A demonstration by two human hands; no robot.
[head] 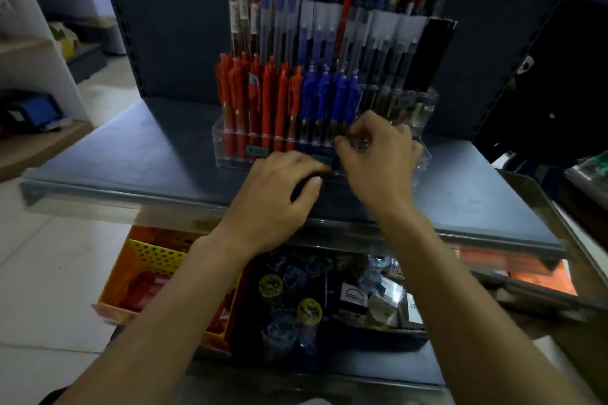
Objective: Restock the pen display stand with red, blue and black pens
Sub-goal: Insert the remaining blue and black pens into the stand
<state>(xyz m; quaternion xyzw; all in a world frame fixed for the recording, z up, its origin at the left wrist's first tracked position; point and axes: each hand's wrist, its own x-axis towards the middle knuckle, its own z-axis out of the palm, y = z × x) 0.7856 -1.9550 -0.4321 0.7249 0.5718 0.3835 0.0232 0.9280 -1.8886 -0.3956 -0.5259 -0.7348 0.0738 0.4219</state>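
Fingers of both hands, left (279, 187) and right (378, 154), curl at the stand's (230, 141) front; contents unclear.

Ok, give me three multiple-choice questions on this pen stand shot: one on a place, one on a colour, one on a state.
1. Where do the red pens stand in the front row?
A left of the blue pens
B right of them
C behind them

2. What colour is the basket under the shelf?
A green
B yellow
C white

3. How is the right hand?
A flat, open
B fingers curled at the stand
C out of view

Answers: A, reds fill the left slots; B, its perforated walls are yellow; B, fingers bunch at the stand's front.
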